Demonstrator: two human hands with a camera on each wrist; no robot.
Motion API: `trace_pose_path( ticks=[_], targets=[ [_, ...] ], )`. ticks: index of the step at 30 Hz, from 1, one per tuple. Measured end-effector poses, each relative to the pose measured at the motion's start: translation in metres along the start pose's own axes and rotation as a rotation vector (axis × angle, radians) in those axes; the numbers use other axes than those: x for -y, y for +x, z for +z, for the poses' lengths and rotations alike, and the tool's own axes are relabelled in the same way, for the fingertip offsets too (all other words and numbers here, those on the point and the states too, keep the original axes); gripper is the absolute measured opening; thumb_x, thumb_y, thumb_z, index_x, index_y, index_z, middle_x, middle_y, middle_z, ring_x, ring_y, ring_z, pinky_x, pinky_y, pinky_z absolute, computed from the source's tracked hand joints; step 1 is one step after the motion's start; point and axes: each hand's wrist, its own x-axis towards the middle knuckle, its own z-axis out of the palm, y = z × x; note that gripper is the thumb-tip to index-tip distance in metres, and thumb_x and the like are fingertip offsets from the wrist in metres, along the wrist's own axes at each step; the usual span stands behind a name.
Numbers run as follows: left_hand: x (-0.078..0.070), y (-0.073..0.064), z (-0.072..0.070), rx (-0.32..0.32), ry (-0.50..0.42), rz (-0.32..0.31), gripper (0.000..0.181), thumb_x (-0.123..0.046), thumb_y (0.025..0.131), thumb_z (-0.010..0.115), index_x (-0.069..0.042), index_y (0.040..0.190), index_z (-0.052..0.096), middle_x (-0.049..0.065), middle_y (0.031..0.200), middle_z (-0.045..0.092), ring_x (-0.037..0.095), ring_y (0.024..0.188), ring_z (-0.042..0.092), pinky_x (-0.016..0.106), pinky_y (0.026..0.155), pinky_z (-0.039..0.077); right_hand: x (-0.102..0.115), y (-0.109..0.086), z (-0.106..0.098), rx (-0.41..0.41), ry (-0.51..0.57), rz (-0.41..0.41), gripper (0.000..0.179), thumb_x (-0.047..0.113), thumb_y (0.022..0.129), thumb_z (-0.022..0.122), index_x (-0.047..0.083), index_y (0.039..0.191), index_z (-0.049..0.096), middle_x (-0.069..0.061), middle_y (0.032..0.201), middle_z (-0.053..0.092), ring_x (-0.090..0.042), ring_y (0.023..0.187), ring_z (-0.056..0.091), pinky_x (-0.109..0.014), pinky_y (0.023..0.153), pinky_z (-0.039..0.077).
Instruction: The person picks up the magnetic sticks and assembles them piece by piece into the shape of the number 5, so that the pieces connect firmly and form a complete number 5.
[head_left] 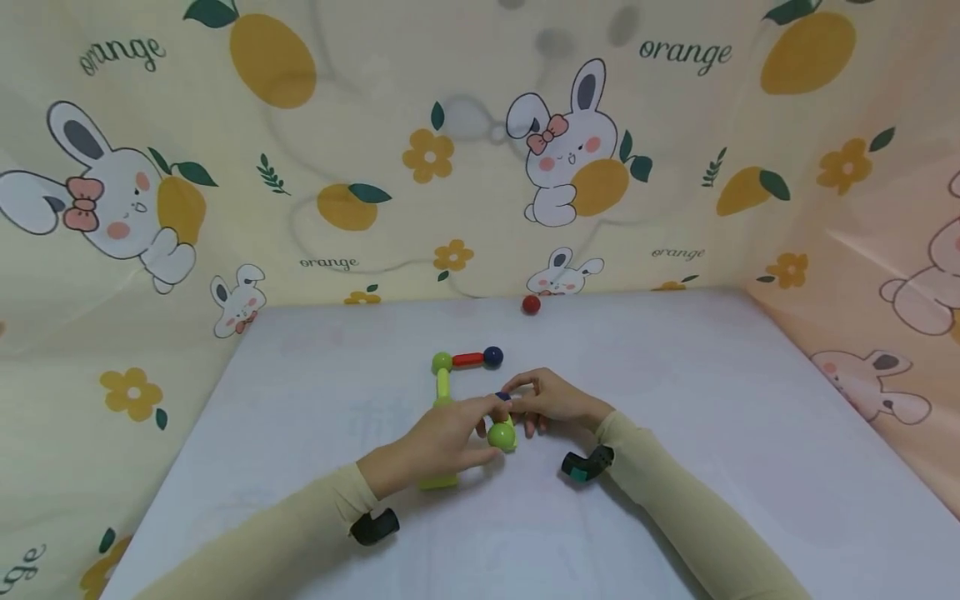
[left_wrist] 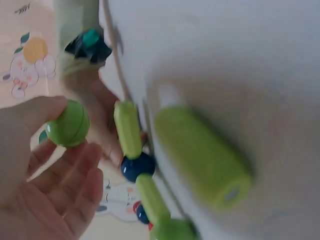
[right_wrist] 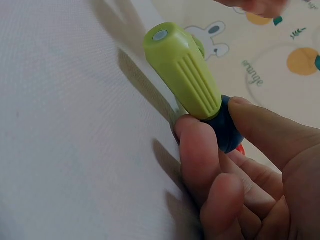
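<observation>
Between thumb and fingers my left hand [head_left: 442,437] pinches a green ball [left_wrist: 68,123]; its other fingers are spread in the left wrist view. My right hand [head_left: 558,400] pinches a dark blue ball [right_wrist: 226,125] between thumb and fingertips. From that ball sticks out a ribbed green rod [right_wrist: 185,72] with a round metal spot on its end. In the head view the green ball overlaps this rod. Another green rod [left_wrist: 152,197] lines up with the blue ball and leads to a second green ball [left_wrist: 172,230]. My left hand partly hides these pieces in the head view.
Beyond my hands, a green ball [head_left: 442,362] joins a red rod [head_left: 468,359] with a dark blue ball [head_left: 492,357] at its end. A larger-looking green rod [left_wrist: 200,155] lies near my left wrist. A red ball [head_left: 531,304] sits at the table's [head_left: 675,358] back edge.
</observation>
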Motion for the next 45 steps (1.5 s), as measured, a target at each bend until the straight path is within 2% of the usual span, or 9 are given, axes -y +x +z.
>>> trace_pose_path(
  ticks=[6,13,19,23,26,28,37,41,45],
  targets=[
    [-0.003,-0.003,0.019,0.017,0.044,-0.050,0.039,-0.029,0.086,0.082,-0.017,0.114,0.058,-0.005,0.104,0.069,0.005,0.079,0.061,0.014,0.064,0.047,0.000,-0.002,0.001,-0.007,-0.006,0.009,0.040,0.025,0.099,0.065,0.002,0.131,0.062,0.000,0.070,0.071,-0.009,0.051,0.061,-0.019,0.049,0.047],
    [0.001,-0.004,0.034,0.065,-0.055,-0.147,0.052,-0.027,0.081,0.086,-0.018,0.115,0.047,-0.009,0.095,0.061,-0.001,0.069,0.054,0.016,0.060,0.045,0.001,-0.001,0.002,-0.002,-0.013,-0.007,0.039,0.025,0.099,0.066,0.002,0.131,0.062,-0.001,0.071,0.072,-0.008,0.051,0.061,-0.019,0.049,0.047],
    [-0.001,0.000,0.041,0.067,-0.051,-0.177,0.052,-0.036,0.080,0.086,-0.021,0.111,0.047,-0.012,0.088,0.056,0.000,0.066,0.050,0.018,0.055,0.041,-0.003,0.001,0.001,0.008,-0.016,-0.036,0.039,0.023,0.099,0.065,0.000,0.131,0.061,-0.002,0.069,0.072,-0.007,0.050,0.061,-0.019,0.048,0.047],
    [-0.002,0.003,0.043,0.052,-0.057,-0.177,0.067,-0.043,0.080,0.084,-0.016,0.128,0.047,-0.011,0.086,0.058,0.000,0.065,0.049,0.018,0.055,0.039,-0.002,0.000,0.000,0.020,-0.002,-0.033,0.040,0.023,0.099,0.065,0.000,0.132,0.061,-0.001,0.070,0.072,-0.007,0.050,0.060,-0.019,0.048,0.047],
    [-0.002,0.005,0.043,0.054,-0.069,-0.187,0.085,-0.046,0.081,0.082,-0.011,0.146,0.039,-0.012,0.082,0.059,-0.001,0.064,0.050,0.018,0.056,0.040,-0.002,0.000,-0.001,0.025,0.010,-0.027,0.039,0.021,0.100,0.064,0.000,0.133,0.060,0.000,0.070,0.072,-0.007,0.051,0.060,-0.019,0.048,0.047],
    [-0.002,0.007,0.043,0.060,-0.075,-0.198,0.090,-0.047,0.082,0.081,-0.010,0.151,0.035,-0.013,0.079,0.059,-0.001,0.064,0.050,0.018,0.056,0.040,-0.002,0.000,-0.001,0.025,0.021,-0.022,0.039,0.021,0.100,0.063,0.000,0.133,0.059,0.001,0.071,0.073,-0.007,0.051,0.061,-0.019,0.048,0.047],
    [0.003,0.010,0.046,0.066,-0.097,-0.207,0.074,-0.044,0.085,0.080,-0.015,0.141,0.040,-0.012,0.073,0.059,0.001,0.059,0.051,0.019,0.053,0.041,-0.002,-0.004,0.000,0.018,0.028,-0.023,0.038,0.017,0.100,0.061,-0.001,0.134,0.059,-0.001,0.074,0.074,-0.007,0.051,0.061,-0.019,0.049,0.047],
    [0.004,0.008,0.042,0.078,-0.121,-0.210,0.055,-0.045,0.087,0.078,-0.019,0.126,0.048,-0.012,0.074,0.059,0.000,0.059,0.051,0.019,0.053,0.041,-0.001,-0.004,0.001,0.016,0.023,-0.019,0.038,0.020,0.100,0.063,-0.001,0.132,0.060,-0.002,0.074,0.073,-0.007,0.050,0.061,-0.019,0.048,0.047],
    [0.005,0.005,0.032,0.088,-0.157,-0.195,0.035,-0.040,0.089,0.077,-0.020,0.108,0.056,-0.012,0.076,0.061,0.000,0.064,0.054,0.019,0.058,0.044,0.000,-0.003,0.002,0.009,0.025,-0.019,0.039,0.023,0.100,0.064,0.000,0.131,0.060,-0.002,0.075,0.072,-0.007,0.050,0.061,-0.019,0.048,0.047]
  ],
)
